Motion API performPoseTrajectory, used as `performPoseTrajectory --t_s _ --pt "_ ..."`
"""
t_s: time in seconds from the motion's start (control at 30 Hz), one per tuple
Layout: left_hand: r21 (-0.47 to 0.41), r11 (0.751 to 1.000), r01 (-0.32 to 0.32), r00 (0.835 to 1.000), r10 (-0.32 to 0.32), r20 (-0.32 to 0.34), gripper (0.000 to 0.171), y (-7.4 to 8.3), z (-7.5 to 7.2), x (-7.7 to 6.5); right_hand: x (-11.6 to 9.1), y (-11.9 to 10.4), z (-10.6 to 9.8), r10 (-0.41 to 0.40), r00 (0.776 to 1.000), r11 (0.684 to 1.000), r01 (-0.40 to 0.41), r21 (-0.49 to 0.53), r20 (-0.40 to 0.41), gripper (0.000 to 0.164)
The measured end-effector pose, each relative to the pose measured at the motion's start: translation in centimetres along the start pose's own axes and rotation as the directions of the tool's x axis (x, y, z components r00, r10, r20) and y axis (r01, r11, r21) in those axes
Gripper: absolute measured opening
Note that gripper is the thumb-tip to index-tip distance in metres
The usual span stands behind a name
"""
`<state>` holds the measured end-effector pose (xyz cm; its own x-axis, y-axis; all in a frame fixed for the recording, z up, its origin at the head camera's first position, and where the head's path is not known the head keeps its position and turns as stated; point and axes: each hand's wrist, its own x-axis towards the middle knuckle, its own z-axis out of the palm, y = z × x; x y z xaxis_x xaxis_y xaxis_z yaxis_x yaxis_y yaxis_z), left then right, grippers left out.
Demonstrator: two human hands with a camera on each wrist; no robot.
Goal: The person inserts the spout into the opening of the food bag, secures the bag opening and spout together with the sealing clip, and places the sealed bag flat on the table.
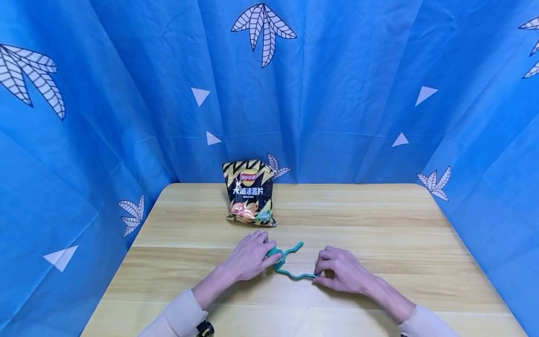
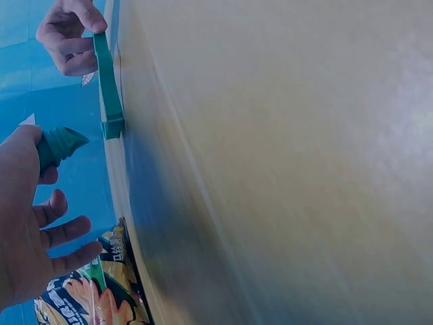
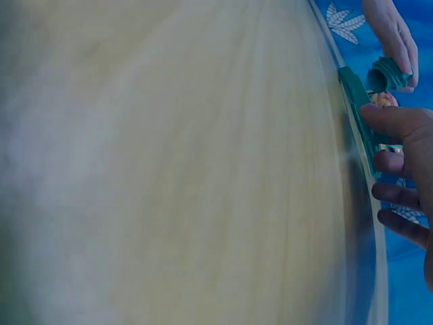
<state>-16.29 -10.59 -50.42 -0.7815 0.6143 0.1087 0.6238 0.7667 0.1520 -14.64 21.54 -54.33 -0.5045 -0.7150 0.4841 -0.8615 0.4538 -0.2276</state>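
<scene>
A teal bag clip with wavy arms is spread open low over the table, between the two hands. At its left end is a threaded pour spout. My left hand pinches the spout between thumb and index finger, its other fingers loosely spread in the left wrist view. My right hand pinches the end of the nearer arm between thumb and fingers. The other arm points away from me, its tip free. A black and yellow chip bag stands beyond the left hand.
A wooden table with rounded far corners lies under the hands. Blue curtains with white leaf and triangle prints hang behind and on both sides.
</scene>
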Motion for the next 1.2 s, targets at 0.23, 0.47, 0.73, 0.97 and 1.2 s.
performPoseTrajectory --t_s 0.23,0.47,0.73,0.97,1.2 --pt "-0.024 1.0 0.015 1.0 -0.015 0.008 0.042 -0.2 -0.1 0.0 0.0 0.4 0.2 -0.014 1.0 0.999 0.014 -0.045 0.007 0.016" --pt "-0.029 0.999 0.027 1.0 -0.027 -0.001 0.041 -0.3 -0.2 -0.1 0.1 0.5 0.2 -0.024 1.0 0.995 0.026 -0.092 0.019 0.017" --pt "-0.024 0.999 0.038 0.999 -0.038 0.01 0.04 -0.6 -0.3 -0.3 0.9 0.5 -0.2 -0.002 0.999 0.998 0.005 -0.068 0.049 0.019" --pt "-0.033 0.998 0.047 0.999 -0.046 0.003 0.038 -0.8 -0.5 -0.5 2.6 1.0 -1.0 0.023 1.0 0.998 -0.024 -0.051 -0.014 0.02" --pt "-0.01 0.999 0.033 0.999 -0.033 -0.013 0.039 -0.9 -0.8 -0.4 3.9 1.6 -1.6 0.035 0.998 0.998 -0.038 -0.044 -0.054 0.022"
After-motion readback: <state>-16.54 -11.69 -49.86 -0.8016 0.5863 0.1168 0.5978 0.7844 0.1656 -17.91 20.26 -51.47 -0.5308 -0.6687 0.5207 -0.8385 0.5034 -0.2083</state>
